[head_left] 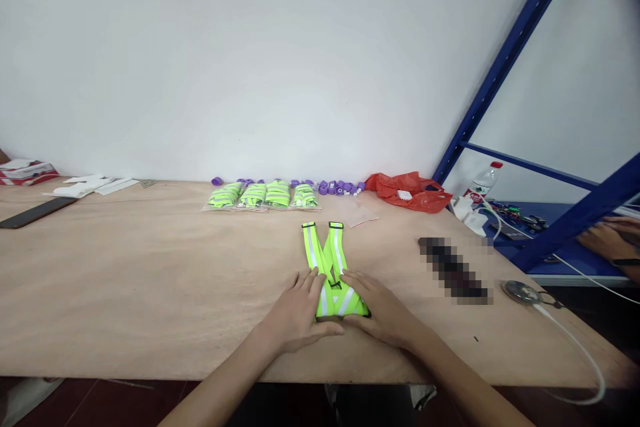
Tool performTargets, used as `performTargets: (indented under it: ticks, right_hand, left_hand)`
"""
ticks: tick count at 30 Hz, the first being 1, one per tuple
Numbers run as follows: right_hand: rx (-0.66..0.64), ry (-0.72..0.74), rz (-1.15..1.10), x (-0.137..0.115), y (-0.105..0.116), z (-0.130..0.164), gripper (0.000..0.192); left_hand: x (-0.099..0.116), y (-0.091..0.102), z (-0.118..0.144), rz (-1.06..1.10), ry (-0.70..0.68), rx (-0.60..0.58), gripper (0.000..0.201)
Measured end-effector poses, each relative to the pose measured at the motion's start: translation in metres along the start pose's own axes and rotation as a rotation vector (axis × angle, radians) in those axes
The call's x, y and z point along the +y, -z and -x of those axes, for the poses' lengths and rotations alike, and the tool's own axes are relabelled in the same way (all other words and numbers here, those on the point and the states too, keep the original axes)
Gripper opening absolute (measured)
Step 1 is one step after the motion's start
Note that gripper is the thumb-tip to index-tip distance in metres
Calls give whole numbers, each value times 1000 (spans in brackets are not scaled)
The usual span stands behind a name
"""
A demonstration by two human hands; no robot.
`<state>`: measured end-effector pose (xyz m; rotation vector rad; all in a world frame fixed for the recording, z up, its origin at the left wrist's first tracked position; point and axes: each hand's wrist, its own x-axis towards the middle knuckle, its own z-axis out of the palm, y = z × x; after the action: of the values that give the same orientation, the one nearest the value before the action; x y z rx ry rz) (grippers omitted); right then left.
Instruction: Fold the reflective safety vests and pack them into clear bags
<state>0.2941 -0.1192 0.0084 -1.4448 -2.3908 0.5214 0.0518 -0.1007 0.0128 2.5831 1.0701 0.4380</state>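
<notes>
left hand (303, 307): thumb apart from extended fingers, laid on the left side of the reflective harness (336, 303) | right hand (383, 310): likewise, on its right side | harness: on the surface (150, 280) between and beneath both hands, two straps (309, 243) reaching beyond them | bagged bundles (277, 194): farther off, past left hand | red bag (415, 185): past right hand

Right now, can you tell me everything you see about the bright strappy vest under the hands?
The reflective strap vest is neon yellow-green with silvery-white stripes and looks like woven fabric. Its near part looks folded; two straps point away from the person, each with a dark buckle at its far end. A small black piece shows mid-vest. It lies on the wooden table, near the front edge, with the left hand and right hand on its sides.
</notes>
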Motion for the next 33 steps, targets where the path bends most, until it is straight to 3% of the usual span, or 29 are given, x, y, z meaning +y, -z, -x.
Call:
performTargets:
  ticks: [2, 7, 13, 17, 23, 28, 33]
  right_hand:
    - [16, -6, -9, 1, -1, 1, 73]
    - [68, 10, -40, 4, -5, 4, 69]
    - [79, 32, -77, 2, -4, 6, 66]
    - [53, 26, -84, 4, -6, 6, 66]
    - [20, 2, -107, 8, -10, 3, 67]
    - [8, -19, -111, 7, -8, 1, 70]
    - [-6, -43, -129, 4, -5, 2, 73]
  left_hand:
    - [-6, 2, 4, 39, -64, -8, 95]
    - [-12, 5, 5, 46, -85, 3, 63]
    - [-12, -3, -1, 53, -67, 35, 56]
    - [-8, -6, -9, 36, -41, 8, 56]
    - [3, -4, -16, 43, -25, -8, 36]
    - [3, -1, -13, 227, -24, 42, 30]
    - [-2, 10, -4, 464, 87, 32, 44]
